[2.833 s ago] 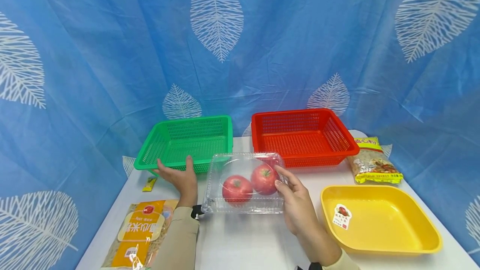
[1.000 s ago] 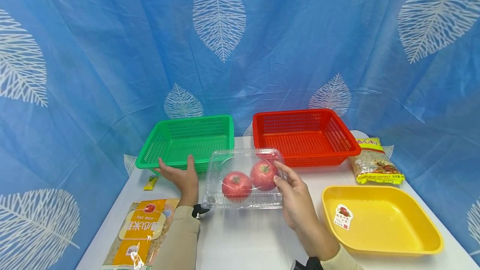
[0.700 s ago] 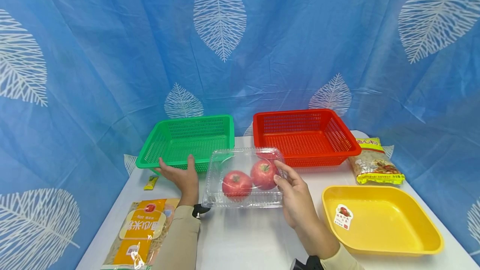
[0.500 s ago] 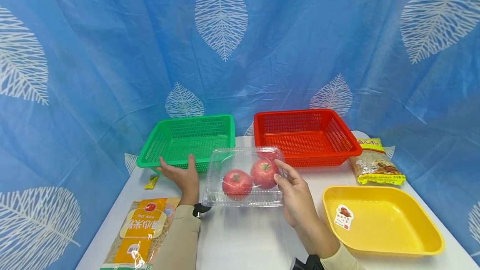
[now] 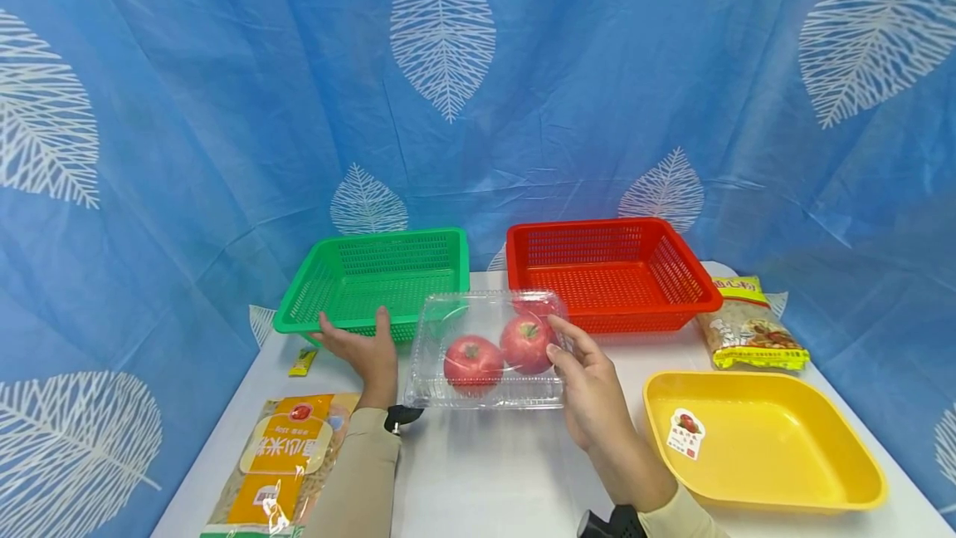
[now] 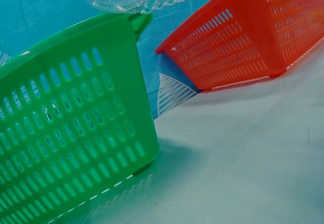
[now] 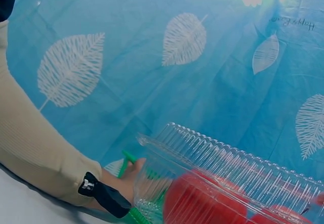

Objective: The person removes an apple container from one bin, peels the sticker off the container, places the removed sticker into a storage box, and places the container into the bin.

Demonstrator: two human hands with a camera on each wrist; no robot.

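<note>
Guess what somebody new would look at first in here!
Probably the two red apples in the clear plastic box, held by the right hand near the middle. Then maybe the bright green basket behind on the left, the red basket beside it, and the yellow tray at the front right.

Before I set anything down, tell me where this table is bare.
The broadest bare table patch lies between the two forearms, nearside of the clear box; a narrower strip separates the red basket from the yellow tray. The left is crowded: green basket, left hand, small packet, orange-labelled bag.
</note>
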